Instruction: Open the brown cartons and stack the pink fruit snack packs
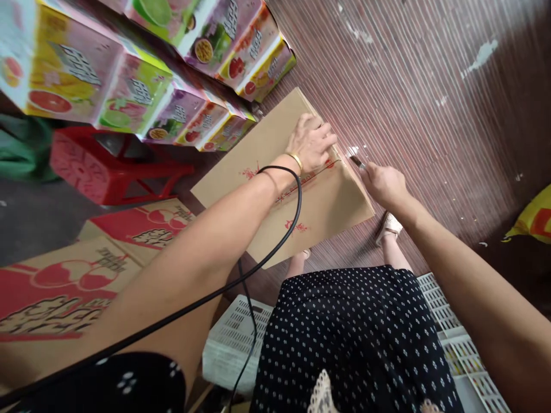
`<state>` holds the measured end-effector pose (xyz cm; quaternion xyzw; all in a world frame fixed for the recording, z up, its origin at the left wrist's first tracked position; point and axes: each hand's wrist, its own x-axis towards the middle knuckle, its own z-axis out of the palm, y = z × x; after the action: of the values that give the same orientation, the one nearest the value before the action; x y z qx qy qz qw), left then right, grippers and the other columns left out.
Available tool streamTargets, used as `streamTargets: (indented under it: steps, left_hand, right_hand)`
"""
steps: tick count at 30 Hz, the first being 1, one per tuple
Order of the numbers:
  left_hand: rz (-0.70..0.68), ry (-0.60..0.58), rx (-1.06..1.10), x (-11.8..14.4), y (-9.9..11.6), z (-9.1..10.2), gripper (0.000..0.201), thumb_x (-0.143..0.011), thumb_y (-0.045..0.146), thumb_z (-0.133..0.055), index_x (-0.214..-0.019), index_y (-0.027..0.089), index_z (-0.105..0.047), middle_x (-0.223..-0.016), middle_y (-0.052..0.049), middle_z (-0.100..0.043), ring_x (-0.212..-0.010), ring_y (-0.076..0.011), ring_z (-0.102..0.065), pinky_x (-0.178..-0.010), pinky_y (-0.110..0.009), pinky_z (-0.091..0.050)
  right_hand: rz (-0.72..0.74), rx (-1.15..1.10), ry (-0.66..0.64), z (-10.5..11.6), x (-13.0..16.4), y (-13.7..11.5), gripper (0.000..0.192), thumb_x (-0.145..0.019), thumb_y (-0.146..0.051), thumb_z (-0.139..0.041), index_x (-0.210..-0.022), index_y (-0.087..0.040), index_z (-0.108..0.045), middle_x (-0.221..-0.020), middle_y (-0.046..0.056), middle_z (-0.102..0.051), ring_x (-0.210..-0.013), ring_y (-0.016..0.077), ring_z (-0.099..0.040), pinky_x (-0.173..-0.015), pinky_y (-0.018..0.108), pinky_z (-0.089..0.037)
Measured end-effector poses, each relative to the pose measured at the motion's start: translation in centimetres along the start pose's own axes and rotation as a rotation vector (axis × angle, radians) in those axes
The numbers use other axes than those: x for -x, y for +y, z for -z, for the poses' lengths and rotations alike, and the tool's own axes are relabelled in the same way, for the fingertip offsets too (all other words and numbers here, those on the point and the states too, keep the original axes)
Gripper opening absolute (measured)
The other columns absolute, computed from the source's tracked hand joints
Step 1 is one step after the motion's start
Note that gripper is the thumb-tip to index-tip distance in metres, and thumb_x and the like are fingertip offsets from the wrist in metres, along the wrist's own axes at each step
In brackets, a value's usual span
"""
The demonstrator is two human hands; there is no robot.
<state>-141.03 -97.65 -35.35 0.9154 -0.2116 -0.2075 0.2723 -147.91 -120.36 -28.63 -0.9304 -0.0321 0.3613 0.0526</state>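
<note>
A brown cardboard box (275, 132) with red printing is tilted in front of me, above the floor. My left hand (312, 143), with a gold bracelet at the wrist, lies on its upper face. The fingers bend over the box's right edge and grip it. A dark line runs across the face along the red print, below that hand. Just right of the box edge, my right hand (383, 183) is closed round a small knife (357, 162). Its short dark blade points toward the box; most of the handle is hidden in the fist.
Colourful fruit-print cartons (133, 92) are stacked at upper left, by a red plastic stool (103, 166). Red-printed cardboard boxes (64, 287) lie lower left. A black cable (232, 281) crosses my left forearm. White crates (236, 327) flank my skirt. A yellow bag (536, 215) is far right.
</note>
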Motion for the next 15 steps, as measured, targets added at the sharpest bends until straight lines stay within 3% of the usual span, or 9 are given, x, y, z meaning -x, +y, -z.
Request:
streamTargets:
  steps: [7, 15]
  left_hand:
    - [-0.035, 0.028, -0.081, -2.9, -1.3, 0.1, 0.026, -0.084, 0.027, -0.056, -0.087, 0.021, -0.080, -0.096, -0.012, -0.070, -0.129, -0.0335, -0.056, -0.121, -0.054, -0.033]
    - [-0.089, -0.167, -0.162, -3.9, -0.4, 0.9, 0.014, -0.077, 0.020, -0.058, -0.075, 0.021, -0.072, -0.085, -0.010, -0.069, -0.128, -0.0326, -0.055, -0.122, -0.061, -0.031]
  right_hand:
    - [0.047, -0.085, 0.038, -0.3, -2.8, -1.8, 0.049, -0.109, -0.049, -0.037, -0.120, -0.016, -0.071, -0.105, 0.017, -0.076, -0.095, 0.0270, -0.067, -0.082, 0.032, -0.047]
    - [0.145, -0.052, 0.000, -0.6, -4.7, -1.9, 0.049, -0.109, -0.049, -0.036, -0.121, -0.018, -0.072, -0.110, 0.014, -0.076, -0.098, 0.0260, -0.069, -0.081, 0.032, -0.047]
